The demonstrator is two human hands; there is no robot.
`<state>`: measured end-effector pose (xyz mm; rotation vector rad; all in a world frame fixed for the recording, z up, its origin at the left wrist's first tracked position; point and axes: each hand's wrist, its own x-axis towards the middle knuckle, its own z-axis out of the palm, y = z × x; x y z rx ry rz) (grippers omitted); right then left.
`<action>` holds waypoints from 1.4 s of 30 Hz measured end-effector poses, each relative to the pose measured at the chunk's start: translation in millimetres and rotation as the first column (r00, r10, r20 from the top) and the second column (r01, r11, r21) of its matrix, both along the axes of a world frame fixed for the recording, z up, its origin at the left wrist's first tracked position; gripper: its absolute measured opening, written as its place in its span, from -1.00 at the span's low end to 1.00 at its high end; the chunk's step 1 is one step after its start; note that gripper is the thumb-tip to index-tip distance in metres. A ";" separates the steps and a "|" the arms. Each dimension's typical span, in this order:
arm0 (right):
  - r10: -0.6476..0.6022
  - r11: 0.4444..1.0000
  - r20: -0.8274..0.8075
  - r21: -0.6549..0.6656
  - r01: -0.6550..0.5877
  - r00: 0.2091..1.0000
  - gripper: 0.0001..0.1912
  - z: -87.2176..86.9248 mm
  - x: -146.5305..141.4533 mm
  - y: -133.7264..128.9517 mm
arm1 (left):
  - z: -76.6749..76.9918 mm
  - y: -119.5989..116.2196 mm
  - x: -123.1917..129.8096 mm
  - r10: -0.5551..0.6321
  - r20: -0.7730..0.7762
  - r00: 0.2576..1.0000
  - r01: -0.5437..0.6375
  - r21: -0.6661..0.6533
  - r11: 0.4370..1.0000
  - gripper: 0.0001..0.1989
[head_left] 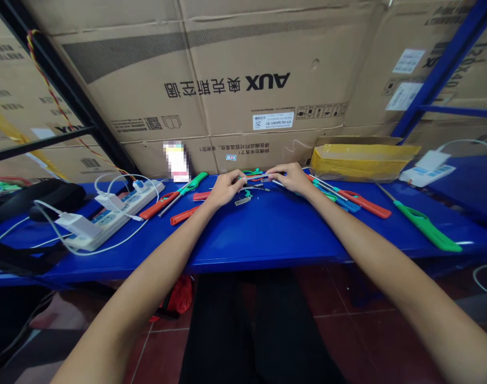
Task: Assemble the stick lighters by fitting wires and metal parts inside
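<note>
Both hands are at the back middle of the blue table [267,234]. My left hand [227,188] has its fingers pinched together over small parts; what it holds is too small to name. A thin metal rod [259,176] runs between the hands, and my right hand [290,178] pinches its right end. Just below the fingers lie a small green piece [248,193] and a small metal piece [242,201]. Red casing pieces [184,215] rest beside my left wrist. Right of my right hand are red [363,204] and blue [345,202] lighters with long metal tubes.
A green lighter [431,226] lies at the far right. Red [160,206] and green [194,182] lighters sit left, near a white power strip [115,216] with cables. A yellow-taped box [361,160] and large cartons [227,53] stand behind.
</note>
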<state>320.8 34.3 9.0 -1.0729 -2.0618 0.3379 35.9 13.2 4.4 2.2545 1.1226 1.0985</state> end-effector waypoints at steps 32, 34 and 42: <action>-0.034 0.998 0.043 0.063 0.032 0.998 -0.72 1.9 13.2 19.4 | 13.0 -4.4 8.7 0.107 -0.052 0.993 -0.104 0.060 0.993 -0.74; -0.036 0.997 0.042 0.072 0.033 0.998 -0.72 2.8 13.1 19.9 | 13.1 -3.3 8.8 0.113 -0.067 0.991 -0.107 0.075 0.991 -0.72; -0.044 0.995 0.015 0.095 0.042 0.999 -0.76 3.9 13.5 20.9 | 15.2 0.9 8.1 0.126 -0.109 0.986 -0.112 0.129 0.985 -0.70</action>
